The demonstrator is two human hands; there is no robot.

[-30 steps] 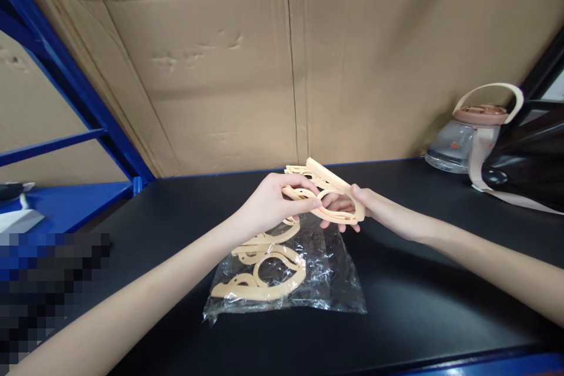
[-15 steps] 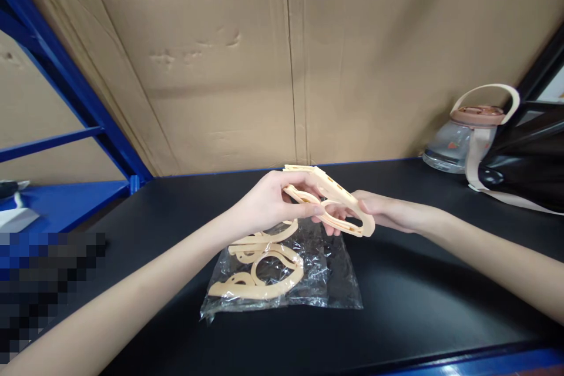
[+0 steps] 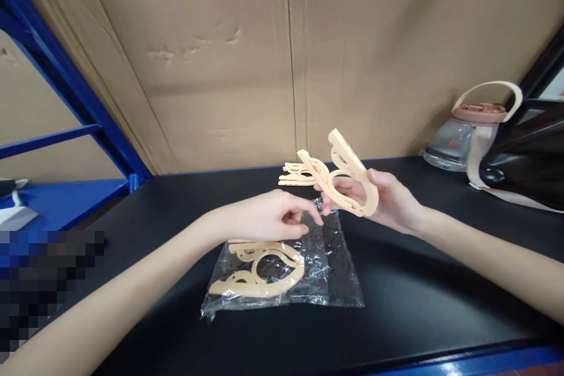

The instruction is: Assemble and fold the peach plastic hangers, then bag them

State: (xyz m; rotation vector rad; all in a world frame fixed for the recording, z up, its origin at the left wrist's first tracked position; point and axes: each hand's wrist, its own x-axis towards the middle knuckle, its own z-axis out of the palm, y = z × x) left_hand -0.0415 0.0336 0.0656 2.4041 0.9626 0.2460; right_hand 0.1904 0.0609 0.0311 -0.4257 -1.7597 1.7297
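Observation:
My right hand [image 3: 392,200] grips a cream plastic folding clothes hanger [image 3: 372,188] by its rounded end. The hanger is folded, its two arms pointing up and to the left. To its left, my left hand [image 3: 282,214] hovers over a clear plastic bag [image 3: 343,270], fingers loosely bent and apart with nothing between them. More folded hangers [image 3: 282,289] of the same kind lie in the bag, partly covered by my left hand. Behind the held hanger, another folded hanger [image 3: 293,179] rests on the table, its right side hidden.
The black tabletop [image 3: 418,311] ends at a cardboard wall [image 3: 211,82]. At the back right stands a clear water bottle [image 3: 458,141] with a strap, beside a black bag [image 3: 529,158]. A blue metal frame [image 3: 83,94] rises on the left.
My left hand has let go of the hanger and moved a little down and left. My right hand has tipped the hanger up, so its arms now stand higher and further apart.

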